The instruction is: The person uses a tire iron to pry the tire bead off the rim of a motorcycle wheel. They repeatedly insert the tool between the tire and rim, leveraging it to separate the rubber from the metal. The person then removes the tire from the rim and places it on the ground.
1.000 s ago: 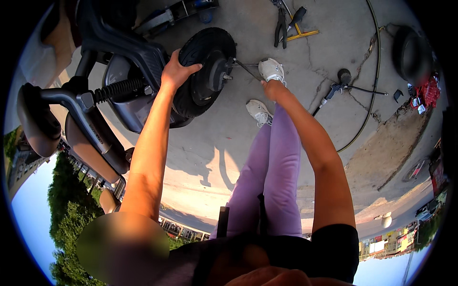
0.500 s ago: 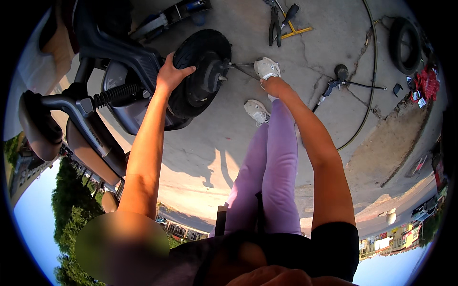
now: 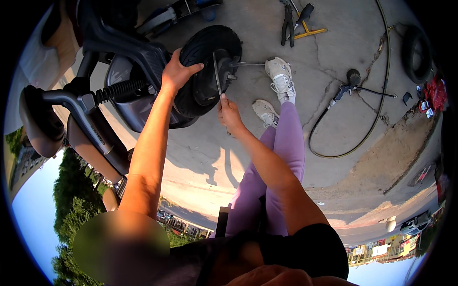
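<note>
A scooter wheel with a black tyre (image 3: 217,35) and a dark hub (image 3: 208,78) is at upper middle, beside the scooter's grey body. My left hand (image 3: 179,75) grips the tyre's left side, thumb stretched across the sidewall and the other fingers partly hidden. Closed around a thin metal tyre lever (image 3: 216,71) is my right hand (image 3: 230,114), just below the hub. The lever's upper end lies over the hub face. A second metal bar (image 3: 252,63) runs from the wheel's right side to my shoe (image 3: 279,71); whether the shoe presses on it, I cannot tell.
Pliers (image 3: 287,26), a screwdriver (image 3: 304,14) and a yellow T-shaped tool (image 3: 310,34) lie at the top. To the right are an air inflator gun (image 3: 342,90) with its hose (image 3: 386,52), a loose tyre (image 3: 416,55) and a red bag (image 3: 435,95).
My right hand has moved left and down from beside the shoe, swinging the tyre lever to a steep angle across the hub. My left hand stays on the tyre.
</note>
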{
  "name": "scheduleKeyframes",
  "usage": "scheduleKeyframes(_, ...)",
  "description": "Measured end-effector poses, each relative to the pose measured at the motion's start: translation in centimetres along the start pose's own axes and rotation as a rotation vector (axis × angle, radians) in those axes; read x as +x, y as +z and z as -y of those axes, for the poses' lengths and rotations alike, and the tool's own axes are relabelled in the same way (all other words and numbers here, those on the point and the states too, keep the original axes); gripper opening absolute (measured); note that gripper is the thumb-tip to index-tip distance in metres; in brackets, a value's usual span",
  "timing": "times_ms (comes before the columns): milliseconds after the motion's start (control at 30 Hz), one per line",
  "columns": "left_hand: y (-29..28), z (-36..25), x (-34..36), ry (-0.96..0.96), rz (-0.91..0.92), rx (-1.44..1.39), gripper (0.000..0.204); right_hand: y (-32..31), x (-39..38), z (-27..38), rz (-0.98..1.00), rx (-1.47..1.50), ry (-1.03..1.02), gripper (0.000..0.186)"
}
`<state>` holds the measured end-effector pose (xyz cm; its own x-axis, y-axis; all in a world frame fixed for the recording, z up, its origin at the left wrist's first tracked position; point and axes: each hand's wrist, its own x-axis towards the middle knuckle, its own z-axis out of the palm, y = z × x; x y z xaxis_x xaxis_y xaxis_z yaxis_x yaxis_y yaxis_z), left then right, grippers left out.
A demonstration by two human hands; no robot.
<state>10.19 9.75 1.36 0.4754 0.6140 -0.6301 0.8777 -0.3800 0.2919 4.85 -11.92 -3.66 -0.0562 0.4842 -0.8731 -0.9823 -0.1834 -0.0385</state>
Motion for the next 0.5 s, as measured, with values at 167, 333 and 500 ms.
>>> scheduleKeyframes(167,0.1,-0.8,-0.7,-0.015,-0.015,0.019,0.092,0.7,2.8,-3.0,-0.105,-0.075,-0.228,0.054)
scheduleKeyframes(333,0.4,0.4,-2.2,-0.035,-0.068,0.048,0.089,-5.7,2.9,0.2,0.083,-0.357,-0.056,0.055)
scheduleKeyframes(500,0.9,0.5,-3.7,-0.024,-0.128,0.073,0.085,-9.3,3.5,2.8,0.240,-0.489,0.101,0.058)
